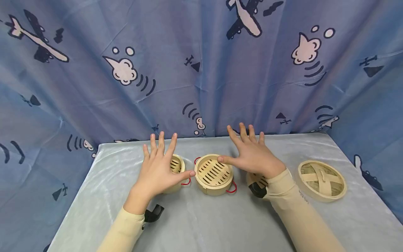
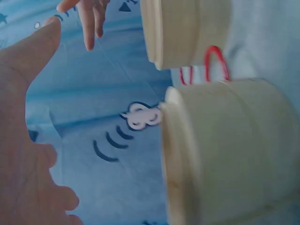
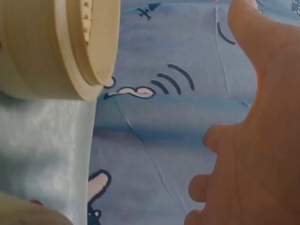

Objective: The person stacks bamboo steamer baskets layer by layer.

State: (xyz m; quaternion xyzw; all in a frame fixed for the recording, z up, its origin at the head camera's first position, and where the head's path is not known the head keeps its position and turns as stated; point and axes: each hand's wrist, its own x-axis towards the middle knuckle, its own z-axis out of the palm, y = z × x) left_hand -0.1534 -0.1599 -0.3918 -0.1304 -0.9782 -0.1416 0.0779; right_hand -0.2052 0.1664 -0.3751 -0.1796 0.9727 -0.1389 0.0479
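Hovering spread and empty, the left hand [image 1: 155,172] partly hides the left steamer basket [image 1: 172,189], just left of the middle steamer basket [image 1: 214,172], whose bamboo should handle light and stiff, best gripped round its side wall [image 1: 214,191], not by the red handles [image 1: 231,192]. Right of the middle steamer basket, the right hand [image 1: 254,156], also spread, partly hides the right steamer basket [image 1: 251,178]; the bamboo lid [image 1: 324,180] lies farther right.
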